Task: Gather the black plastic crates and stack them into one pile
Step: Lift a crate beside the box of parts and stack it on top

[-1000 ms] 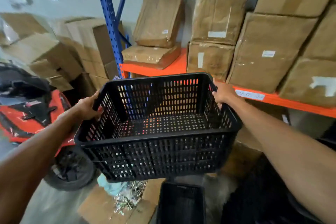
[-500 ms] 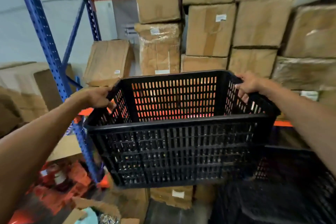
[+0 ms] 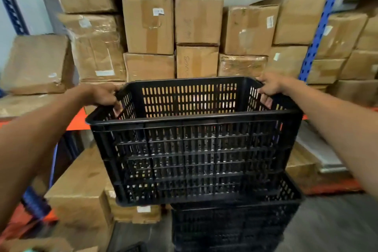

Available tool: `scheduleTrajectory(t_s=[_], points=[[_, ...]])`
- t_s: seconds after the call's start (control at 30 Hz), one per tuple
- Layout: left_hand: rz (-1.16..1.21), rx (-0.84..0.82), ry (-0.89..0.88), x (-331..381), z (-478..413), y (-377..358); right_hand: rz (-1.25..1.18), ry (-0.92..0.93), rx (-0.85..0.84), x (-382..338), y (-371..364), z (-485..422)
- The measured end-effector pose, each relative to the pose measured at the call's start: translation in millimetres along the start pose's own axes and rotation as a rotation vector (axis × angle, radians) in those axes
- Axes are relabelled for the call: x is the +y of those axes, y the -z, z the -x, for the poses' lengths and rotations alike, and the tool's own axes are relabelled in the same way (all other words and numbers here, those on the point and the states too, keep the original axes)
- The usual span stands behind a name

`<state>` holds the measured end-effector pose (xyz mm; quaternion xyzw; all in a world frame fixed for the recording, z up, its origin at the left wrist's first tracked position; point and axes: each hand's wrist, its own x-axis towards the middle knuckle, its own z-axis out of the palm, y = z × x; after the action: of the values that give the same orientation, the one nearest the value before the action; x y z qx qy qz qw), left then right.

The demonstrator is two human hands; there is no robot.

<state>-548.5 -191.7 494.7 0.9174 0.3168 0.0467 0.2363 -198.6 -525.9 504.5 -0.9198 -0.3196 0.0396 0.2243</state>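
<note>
Left hand (image 3: 100,94) and right hand (image 3: 269,84) are gripping, fingers curled tight over the side rims, a black crate (image 3: 190,141) that is hanging upright in mid-frame, above and left of a dark crate pile (image 3: 235,225), with boxes (image 3: 148,24) on the far shelving.

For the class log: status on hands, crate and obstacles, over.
Both hands, left and right, grip crate rim. Crate held above the pile, offset left. Nothing between them.
</note>
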Motion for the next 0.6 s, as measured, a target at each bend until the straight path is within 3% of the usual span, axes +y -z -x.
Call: scheduleTrajectory(t_s=[0.17, 0.37, 0.6], points=[[0.008, 0.013, 0.064, 62, 7, -66, -0.016, -0.047, -0.105, 81, 8, 4], [-0.016, 0.012, 0.096, 97, -1, -119, -0.026, -0.108, -0.096, 154, -5, -2], [-0.119, 0.065, 0.103, 103, -16, -131, 0.062, -0.058, -0.026, 182, -25, -17]])
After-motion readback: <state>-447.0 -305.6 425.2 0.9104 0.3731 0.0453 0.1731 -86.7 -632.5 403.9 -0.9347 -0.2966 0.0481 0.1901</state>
